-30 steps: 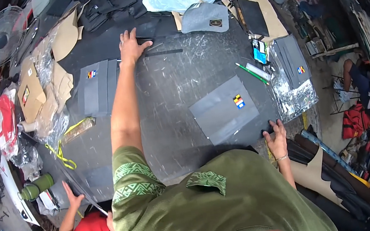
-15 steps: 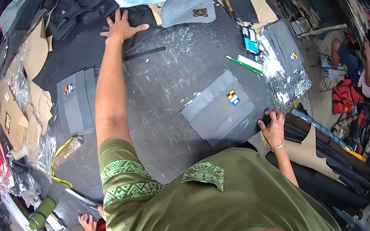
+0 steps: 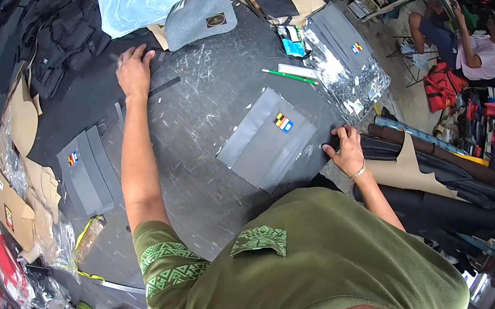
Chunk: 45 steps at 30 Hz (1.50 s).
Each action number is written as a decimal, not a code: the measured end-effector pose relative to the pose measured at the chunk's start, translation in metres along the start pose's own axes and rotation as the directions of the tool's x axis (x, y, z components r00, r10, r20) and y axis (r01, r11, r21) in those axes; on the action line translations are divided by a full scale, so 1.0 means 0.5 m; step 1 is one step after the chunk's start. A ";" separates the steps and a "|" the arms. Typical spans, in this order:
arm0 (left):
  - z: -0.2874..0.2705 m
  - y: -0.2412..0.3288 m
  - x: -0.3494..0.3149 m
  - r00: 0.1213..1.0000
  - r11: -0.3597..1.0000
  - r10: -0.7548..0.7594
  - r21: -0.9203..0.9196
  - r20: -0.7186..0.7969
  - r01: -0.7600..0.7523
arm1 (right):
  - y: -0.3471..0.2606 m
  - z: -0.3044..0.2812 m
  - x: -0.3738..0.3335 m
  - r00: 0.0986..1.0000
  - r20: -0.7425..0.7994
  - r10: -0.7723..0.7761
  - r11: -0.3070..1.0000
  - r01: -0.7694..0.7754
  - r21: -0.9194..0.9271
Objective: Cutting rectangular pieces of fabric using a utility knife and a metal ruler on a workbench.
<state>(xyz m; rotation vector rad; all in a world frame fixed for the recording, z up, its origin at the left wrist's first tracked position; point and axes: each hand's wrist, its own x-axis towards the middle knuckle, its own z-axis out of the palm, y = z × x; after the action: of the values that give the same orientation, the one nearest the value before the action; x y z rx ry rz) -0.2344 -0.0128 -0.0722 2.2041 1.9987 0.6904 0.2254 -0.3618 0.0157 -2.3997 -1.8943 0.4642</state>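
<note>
The left hand point(image 3: 133, 72) is resting on a black sheet point(image 3: 79, 88), far across the table point(image 3: 188, 163); I cannot tell whether its bent fingers are gripping. The right hand point(image 3: 347, 154) is resting at the near edge, thumb and fingers parted.

Workshop, for cut sheet goods; cloth, leather or vinyl, cannot tell. Big dark table point(image 3: 193, 130), its top scuffed and pale-marked. Flat grey panels point(image 3: 254, 153) laid out on it: middle, left, far right. Green pencil point(image 3: 289, 76) right of centre. Black pieces point(image 3: 64, 41) heaped far left; brown card point(image 3: 24, 119) cut to shapes, left. Long rolls point(image 3: 442, 209) stacked near right. Grey floor point(image 3: 399, 86) beyond, cluttered shelf point(image 3: 389, 11) far right.
</note>
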 end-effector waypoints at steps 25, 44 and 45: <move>-0.040 -0.003 -0.008 0.999 0.981 -0.024 -0.190 0.043 0.032 | 0.002 -0.002 0.003 1.000 0.019 -0.001 1.000 0.001 -0.017; -0.099 0.042 -0.057 0.986 0.964 -0.136 -0.215 0.098 0.154 | -0.095 -0.107 0.343 0.999 -0.002 -0.037 0.936 0.035 0.350; -0.076 0.031 -0.039 0.990 0.983 -0.103 -0.140 0.099 0.117 | -0.097 -0.087 0.383 0.998 -0.043 -0.048 0.903 0.062 0.425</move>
<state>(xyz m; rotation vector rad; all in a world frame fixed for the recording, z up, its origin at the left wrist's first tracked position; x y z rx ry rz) -0.2356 -0.0427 -0.0378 1.9898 1.9424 0.6856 0.2304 -0.1600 0.0292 -2.0502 -1.6321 0.7440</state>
